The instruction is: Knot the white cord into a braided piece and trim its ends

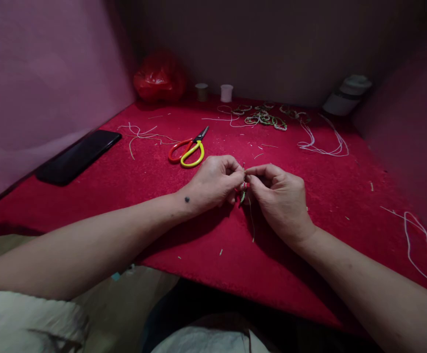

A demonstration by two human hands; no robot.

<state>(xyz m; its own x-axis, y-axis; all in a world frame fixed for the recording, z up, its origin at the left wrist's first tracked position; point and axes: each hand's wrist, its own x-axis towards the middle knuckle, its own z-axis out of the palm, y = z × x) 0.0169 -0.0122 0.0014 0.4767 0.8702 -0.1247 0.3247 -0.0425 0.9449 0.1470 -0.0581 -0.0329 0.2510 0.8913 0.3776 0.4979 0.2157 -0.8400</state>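
Over the red cloth, my left hand [216, 182] and my right hand [281, 200] meet with their fingertips nearly touching. Both pinch a small braided cord bracelet [243, 197], whose green and pale part hangs below the fingers. A thin loose cord end dangles from it toward the cloth. The exact spot where the fingers grip is partly hidden. Beyond my left hand lies a pair of scissors [189, 151] with one red and one yellow handle, its blades slightly apart and pointing away.
Several finished-looking braided loops [266, 117] lie at the back, near white cords [325, 147]. Two thread spools [226, 93], a red plastic bag [160, 78] and a white bottle [347, 95] stand along the wall. A black phone [79, 157] rests at left; more white cord [424, 235] lies at right.
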